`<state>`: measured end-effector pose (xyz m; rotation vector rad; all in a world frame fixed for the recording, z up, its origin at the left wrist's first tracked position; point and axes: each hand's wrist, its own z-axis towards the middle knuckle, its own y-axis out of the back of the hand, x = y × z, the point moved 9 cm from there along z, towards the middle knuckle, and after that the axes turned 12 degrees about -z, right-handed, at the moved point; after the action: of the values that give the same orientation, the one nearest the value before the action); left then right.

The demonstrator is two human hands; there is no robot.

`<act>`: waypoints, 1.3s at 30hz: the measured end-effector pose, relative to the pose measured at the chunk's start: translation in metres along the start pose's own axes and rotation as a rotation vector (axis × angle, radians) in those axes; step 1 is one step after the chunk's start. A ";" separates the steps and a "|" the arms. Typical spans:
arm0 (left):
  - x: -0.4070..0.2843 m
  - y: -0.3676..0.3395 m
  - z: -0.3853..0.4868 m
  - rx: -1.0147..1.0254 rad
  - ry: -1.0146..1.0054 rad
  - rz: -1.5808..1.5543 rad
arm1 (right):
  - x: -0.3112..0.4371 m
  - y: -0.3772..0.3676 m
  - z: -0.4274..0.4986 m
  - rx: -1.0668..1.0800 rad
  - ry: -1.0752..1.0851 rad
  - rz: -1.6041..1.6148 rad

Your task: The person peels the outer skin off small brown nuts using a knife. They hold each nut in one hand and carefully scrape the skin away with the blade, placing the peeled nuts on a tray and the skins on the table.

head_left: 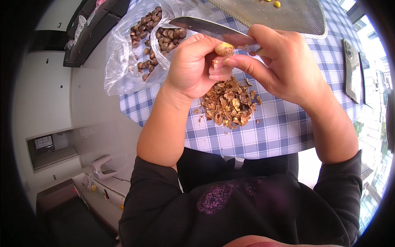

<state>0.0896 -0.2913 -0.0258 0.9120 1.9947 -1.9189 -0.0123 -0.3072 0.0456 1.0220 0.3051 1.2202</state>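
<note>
A partly peeled chestnut is pinched between the thumb and fingers of my left hand. My right hand grips a knife whose broad metal blade points to the upper left, just above the nut; the handle is mostly hidden in the palm. The right thumb reaches toward the left fingertips. Beneath both hands a heap of brown shell pieces lies on the blue and white checked tablecloth. Dark brown whole chestnuts fill part of a clear plastic bag beyond my left hand.
At the top right lies a mesh basket with a few yellow peeled nuts. A smartphone rests near the table's right edge, beside another dark-edged flat object. A dark sofa stands at the upper left.
</note>
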 end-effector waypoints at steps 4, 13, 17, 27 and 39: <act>0.002 0.001 0.000 -0.037 0.025 -0.009 | 0.002 -0.001 0.001 -0.014 0.040 0.014; 0.006 -0.003 0.003 0.149 0.096 0.123 | 0.003 -0.001 0.000 0.005 0.032 0.066; 0.000 0.004 0.003 0.100 0.020 0.051 | 0.001 0.004 0.002 -0.056 -0.015 0.163; -0.007 -0.005 0.001 0.334 -0.041 0.109 | -0.017 -0.016 -0.005 0.230 -0.305 0.520; -0.014 0.001 0.006 0.271 -0.190 0.140 | -0.021 -0.012 -0.007 0.199 -0.316 0.440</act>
<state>0.0996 -0.3004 -0.0197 0.8673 1.5502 -2.1394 -0.0167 -0.3219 0.0259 1.4878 -0.0534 1.4098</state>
